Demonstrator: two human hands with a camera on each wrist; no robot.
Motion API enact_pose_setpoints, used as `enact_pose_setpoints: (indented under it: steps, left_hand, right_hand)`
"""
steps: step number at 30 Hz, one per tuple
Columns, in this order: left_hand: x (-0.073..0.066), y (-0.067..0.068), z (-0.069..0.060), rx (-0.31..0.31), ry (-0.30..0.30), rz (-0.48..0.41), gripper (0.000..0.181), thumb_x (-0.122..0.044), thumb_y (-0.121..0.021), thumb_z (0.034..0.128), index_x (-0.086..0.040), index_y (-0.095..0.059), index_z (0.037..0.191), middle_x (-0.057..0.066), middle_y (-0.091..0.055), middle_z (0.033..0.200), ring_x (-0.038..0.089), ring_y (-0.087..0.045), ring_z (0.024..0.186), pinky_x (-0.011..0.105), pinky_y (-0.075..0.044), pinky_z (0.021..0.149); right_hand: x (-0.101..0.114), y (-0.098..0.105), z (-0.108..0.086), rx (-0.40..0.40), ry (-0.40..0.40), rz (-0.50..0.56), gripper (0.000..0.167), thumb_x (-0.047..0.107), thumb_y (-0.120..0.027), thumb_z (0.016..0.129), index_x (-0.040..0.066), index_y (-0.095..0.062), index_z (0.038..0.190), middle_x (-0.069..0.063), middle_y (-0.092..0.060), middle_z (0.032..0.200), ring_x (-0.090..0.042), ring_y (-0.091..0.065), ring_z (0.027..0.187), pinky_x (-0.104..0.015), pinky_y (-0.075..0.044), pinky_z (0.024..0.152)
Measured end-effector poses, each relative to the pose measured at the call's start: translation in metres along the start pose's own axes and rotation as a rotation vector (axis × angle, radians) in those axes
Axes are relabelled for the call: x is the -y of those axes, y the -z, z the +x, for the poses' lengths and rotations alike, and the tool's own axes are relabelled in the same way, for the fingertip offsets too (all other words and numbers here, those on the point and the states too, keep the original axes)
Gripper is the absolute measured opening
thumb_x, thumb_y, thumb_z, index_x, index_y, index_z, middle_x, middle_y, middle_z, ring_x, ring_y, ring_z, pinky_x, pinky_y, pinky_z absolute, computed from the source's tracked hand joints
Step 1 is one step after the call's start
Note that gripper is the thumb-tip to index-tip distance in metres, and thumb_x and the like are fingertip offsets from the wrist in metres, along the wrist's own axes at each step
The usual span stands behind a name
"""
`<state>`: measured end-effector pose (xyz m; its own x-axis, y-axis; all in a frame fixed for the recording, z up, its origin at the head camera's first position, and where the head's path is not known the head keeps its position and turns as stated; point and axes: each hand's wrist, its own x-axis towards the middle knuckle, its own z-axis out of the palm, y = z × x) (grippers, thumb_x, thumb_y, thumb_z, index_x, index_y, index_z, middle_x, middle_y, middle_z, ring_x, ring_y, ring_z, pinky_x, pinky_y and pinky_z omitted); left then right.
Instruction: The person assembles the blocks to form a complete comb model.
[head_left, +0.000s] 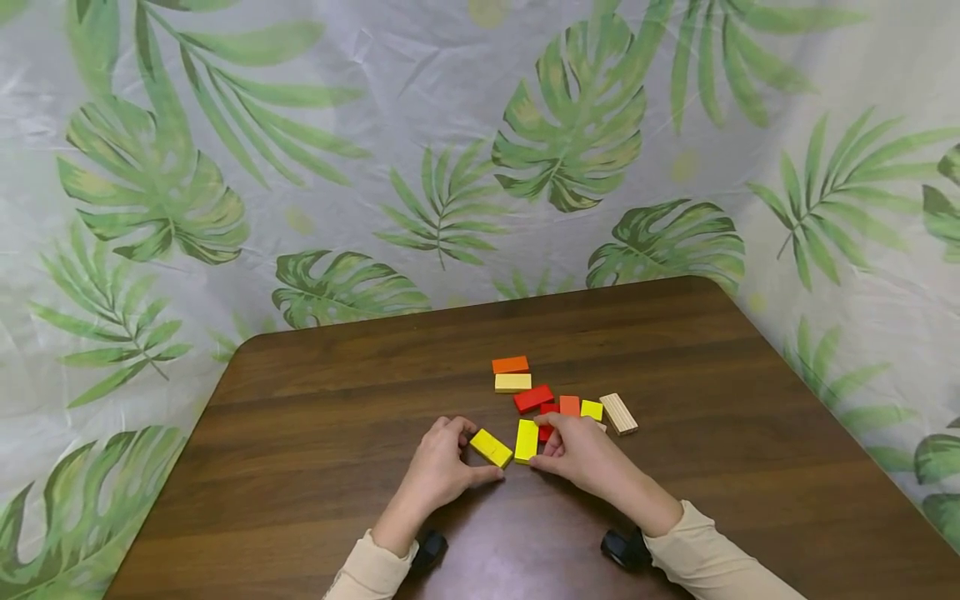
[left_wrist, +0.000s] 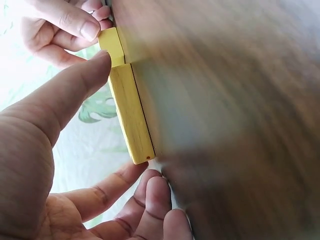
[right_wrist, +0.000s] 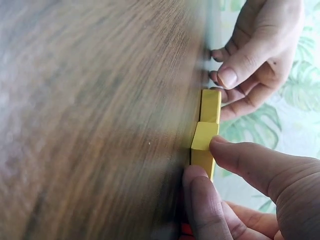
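Note:
Between the thumb and index finger of my left hand lies a yellow block, flat on the table and turned at an angle. In the left wrist view the index fingertip meets one end of this block, with the thumb at the other. My right hand pinches a second, brighter yellow block by its ends, thumb on the near end. The right wrist view shows the two yellow blocks meeting or nearly meeting at a corner, the right one nearer. Part of a red block is hidden behind my right fingers.
Beyond the hands lie an orange block, a pale wooden block and another red block. Further right are an orange-red block, a small yellow block and a striped wooden block. A leaf-patterned curtain hangs behind the table.

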<state>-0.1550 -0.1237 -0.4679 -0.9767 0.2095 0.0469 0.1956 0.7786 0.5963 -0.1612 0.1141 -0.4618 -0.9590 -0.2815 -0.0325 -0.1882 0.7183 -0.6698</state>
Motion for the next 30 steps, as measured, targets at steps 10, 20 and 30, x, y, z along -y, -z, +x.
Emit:
enact_pose_setpoints:
  steps: [10,20,30]
  left_hand:
    - [-0.003,-0.001,0.001,0.009,0.007,0.055,0.066,-0.046,-0.101,0.0701,-0.007,-0.069,0.112,0.005,-0.059,0.098,0.017,-0.053,0.083,0.031,-0.049,0.073]
    - [-0.005,-0.003,0.004,0.002,0.028,0.094,0.064,-0.049,-0.100,0.0718,-0.009,-0.070,0.111,0.004,-0.061,0.099,0.017,-0.055,0.084,0.033,-0.052,0.073]
    - [0.002,0.008,0.012,0.029,0.002,0.065,0.056,-0.032,-0.097,0.0756,-0.003,-0.071,0.116,0.007,-0.063,0.105,0.019,-0.059,0.090,0.036,-0.057,0.083]
  right_hand:
    - [-0.001,-0.001,0.000,0.001,0.007,-0.003,0.060,0.019,-0.094,0.083,-0.003,-0.069,0.133,0.005,-0.064,0.073,-0.008,-0.056,0.064,-0.022,-0.049,0.060]
    - [-0.004,-0.001,0.000,-0.009,0.018,0.005,0.059,0.016,-0.093,0.084,-0.003,-0.069,0.134,0.005,-0.065,0.072,-0.007,-0.057,0.063,-0.021,-0.050,0.061]
    - [-0.006,-0.002,-0.002,-0.014,0.056,0.011,0.058,0.017,-0.093,0.084,-0.003,-0.070,0.133,0.006,-0.066,0.072,-0.005,-0.057,0.063,-0.020,-0.049,0.061]
